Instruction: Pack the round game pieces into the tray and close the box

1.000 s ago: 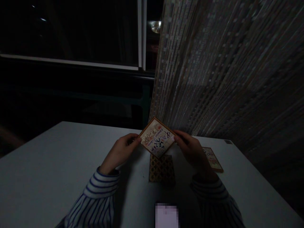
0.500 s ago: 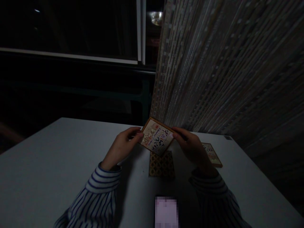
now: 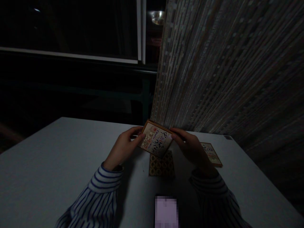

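Note:
Between my two hands a flat Chinese chess box (image 3: 155, 139) is held up, turned at a slant, its printed face toward me. My left hand (image 3: 127, 144) pinches its left corner, thumb on the face and fingers behind. At the opposite corner my right hand (image 3: 188, 144) grips it the same way. Below the box lies a dark tray of round pieces (image 3: 161, 166) in rows, its far edge covered by the box. A second printed box (image 3: 212, 154) rests on the table just right of my right hand, which partly hides it.
Everything sits on a white table (image 3: 59, 164). A phone (image 3: 166, 212) with a blurred-out screen lies at the near edge. Behind the table hangs a string curtain (image 3: 201, 69) on the right, and a dark window with a white frame (image 3: 95, 58) is at the left.
The box has tipped so its face leans back more and its far edge shows; it sits slightly lower. Both hands keep their hold on it. The tray and second box have stayed put.

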### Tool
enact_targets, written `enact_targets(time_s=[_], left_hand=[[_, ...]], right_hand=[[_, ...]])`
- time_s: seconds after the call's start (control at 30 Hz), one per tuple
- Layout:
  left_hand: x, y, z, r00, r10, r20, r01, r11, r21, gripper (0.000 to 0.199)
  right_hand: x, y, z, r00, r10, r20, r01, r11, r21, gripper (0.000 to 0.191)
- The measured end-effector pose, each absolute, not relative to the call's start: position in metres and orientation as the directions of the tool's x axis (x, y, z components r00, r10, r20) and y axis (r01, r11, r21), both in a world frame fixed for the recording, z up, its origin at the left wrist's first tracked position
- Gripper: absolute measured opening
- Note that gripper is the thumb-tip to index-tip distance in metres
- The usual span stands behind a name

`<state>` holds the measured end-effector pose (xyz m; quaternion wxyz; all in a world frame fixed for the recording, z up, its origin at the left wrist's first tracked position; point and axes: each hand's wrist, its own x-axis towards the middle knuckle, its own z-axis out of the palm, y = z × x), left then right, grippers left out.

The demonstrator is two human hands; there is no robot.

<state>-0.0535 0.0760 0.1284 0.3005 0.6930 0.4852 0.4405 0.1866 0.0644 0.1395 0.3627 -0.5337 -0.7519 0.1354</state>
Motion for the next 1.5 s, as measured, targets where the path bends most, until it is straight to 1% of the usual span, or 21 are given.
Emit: enact_targets(time_s=[0.3, 0.47, 0.63, 1.03, 1.27, 1.5], left_hand=[[-0.0532, 0.0753, 0.1301, 0.114, 0.931, 0.347, 0.409, -0.362, 0.838, 0.035], [-0.0517, 0.0737, 0.1318, 0.086, 0.925, 0.371, 0.351, -0.376, 0.857, 0.040], [-0.0506, 0.0723, 0.1324, 0.065, 0.907, 0.417, 0.327, -0.414, 0.849, 0.045], [-0.0523, 0.0680, 0.1361, 0.099, 0.873, 0.477, 0.400, -0.474, 0.784, 0.038], [-0.0524, 0.0690, 0.1341, 0.125, 0.876, 0.465, 0.399, -0.473, 0.785, 0.040], [-0.0524, 0.0688, 0.1342, 0.163, 0.876, 0.455, 0.406, -0.480, 0.778, 0.040]], right_hand=[[0.1868, 0.0653, 0.1382, -0.183, 0.896, 0.405, 0.710, 0.406, -0.575, 0.033], [0.1855, 0.0648, 0.1381, -0.232, 0.861, 0.453, 0.681, 0.477, -0.556, 0.032], [0.1857, 0.0646, 0.1371, -0.284, 0.821, 0.496, 0.669, 0.540, -0.511, 0.032], [0.1872, 0.0646, 0.1360, -0.325, 0.752, 0.574, 0.663, 0.614, -0.429, 0.031], [0.1882, 0.0655, 0.1342, -0.330, 0.717, 0.614, 0.651, 0.644, -0.403, 0.031], [0.1871, 0.0640, 0.1367, -0.345, 0.703, 0.622, 0.656, 0.654, -0.376, 0.031]])
